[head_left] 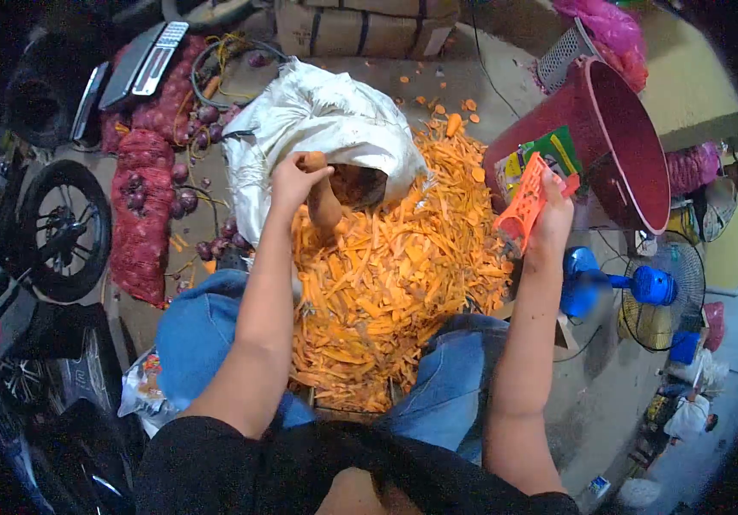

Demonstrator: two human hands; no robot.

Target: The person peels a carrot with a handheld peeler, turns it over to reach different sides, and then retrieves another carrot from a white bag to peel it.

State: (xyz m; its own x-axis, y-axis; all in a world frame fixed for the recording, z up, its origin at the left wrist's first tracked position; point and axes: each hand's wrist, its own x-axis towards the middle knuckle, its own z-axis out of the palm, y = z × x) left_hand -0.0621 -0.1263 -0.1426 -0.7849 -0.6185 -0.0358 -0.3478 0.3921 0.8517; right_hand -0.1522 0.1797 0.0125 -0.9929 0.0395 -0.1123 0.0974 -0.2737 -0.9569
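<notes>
The person sits low on the floor (438, 77) with knees apart in blue jeans (197, 330), and a big heap of orange peelings (395, 275) fills the space between their legs and spreads forward. The left hand (296, 176) is reached out over the far edge of the heap, its grip closed around the top end of a carrot (324, 206) that hangs down, just in front of the open mouth of a white sack (317, 112). The right hand (553, 215) is lifted off to the side, well apart from the carrot, with its grip wrapped around an orange plastic peeler (525, 202) held tilted upward. Just behind that hand a red bucket (622, 137) lies tipped on its side. To the left of the sack lie red mesh bags (142, 215) of dark purple onions, some loose on the floor, and beyond them a motorbike wheel (64, 227). A blue fan (644, 287) stands on the right.
</notes>
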